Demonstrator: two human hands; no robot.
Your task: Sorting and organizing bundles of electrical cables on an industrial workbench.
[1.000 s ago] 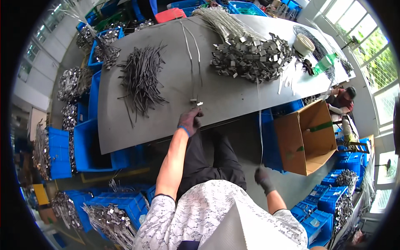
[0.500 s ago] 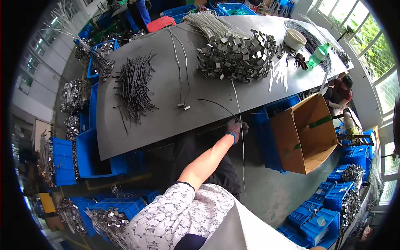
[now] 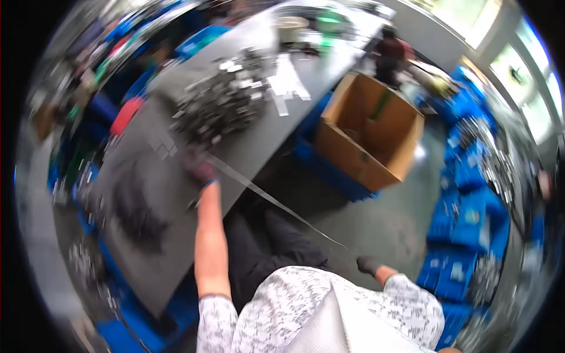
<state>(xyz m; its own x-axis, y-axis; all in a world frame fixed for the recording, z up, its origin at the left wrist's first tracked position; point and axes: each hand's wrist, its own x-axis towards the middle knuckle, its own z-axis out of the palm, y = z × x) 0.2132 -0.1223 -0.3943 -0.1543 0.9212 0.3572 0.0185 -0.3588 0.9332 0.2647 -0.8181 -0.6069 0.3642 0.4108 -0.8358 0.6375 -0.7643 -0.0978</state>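
Note:
My left hand (image 3: 201, 166), in a dark glove with a blue cuff, reaches over the grey table at the near side of a pile of metal-ended pieces (image 3: 226, 97). Motion smears its fingers, so whether it holds anything is unclear. Right beside it, a thin white cable (image 3: 259, 189) runs off the table edge and hangs down toward the floor. Out to the right, away from the table, is my right hand (image 3: 368, 265), also gloved; its fingers are too blurred to read. Left of my left hand lies a bundle of black cables (image 3: 138, 206).
An open cardboard box (image 3: 368, 126) rests on a blue crate (image 3: 329, 170) to the right of the table (image 3: 150, 282). Stacked blue crates (image 3: 462, 235) line the right side. A person (image 3: 391, 56) sits beyond the box. White strips (image 3: 287, 82) lie on the table.
The view has swung to the right and blurred. My left hand has gone from the table's front edge to over the tabletop near the metal pile. My right hand now shows at the right.

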